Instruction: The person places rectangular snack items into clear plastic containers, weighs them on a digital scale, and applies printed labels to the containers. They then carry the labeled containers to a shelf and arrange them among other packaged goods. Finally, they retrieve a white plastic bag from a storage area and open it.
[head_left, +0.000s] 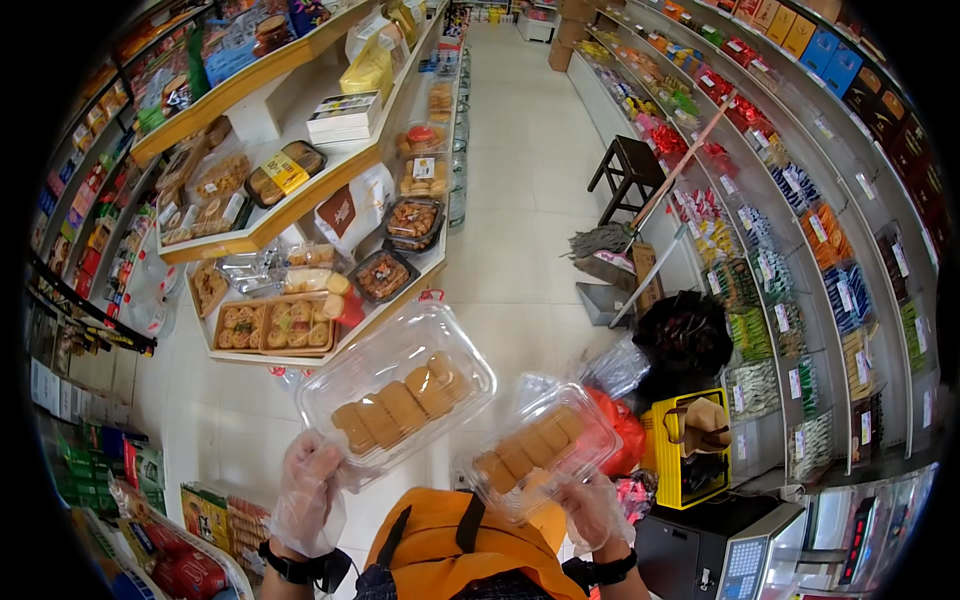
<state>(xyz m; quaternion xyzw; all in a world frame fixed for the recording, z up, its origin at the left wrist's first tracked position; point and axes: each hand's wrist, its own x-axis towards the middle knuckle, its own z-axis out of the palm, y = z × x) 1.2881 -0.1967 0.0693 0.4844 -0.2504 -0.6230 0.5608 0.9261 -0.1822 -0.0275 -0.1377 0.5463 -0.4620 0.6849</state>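
My left hand (311, 480), in a clear plastic glove, grips the near left corner of a large clear plastic container (457, 330). A row of light-brown pastries (397, 409) shows in it, towards the near side. My right hand (592, 510), gloved the same way, grips the near right edge of a smaller clear plastic container (604, 431). Several similar pastries (529, 450) sit in that one in a row. Both containers are held apart in front of my orange apron (450, 525), the left one higher and farther out. I cannot tell whether either has a lid.
A tiered display shelf (315, 202) with packed baked goods stands ahead left. Along the right run shelves (757, 247) of wrapped sweets. A mop (604, 244), a dustpan (600, 304), a dark stool (634, 172), a yellow crate (667, 450) and a scale (750, 555) stand on the right.
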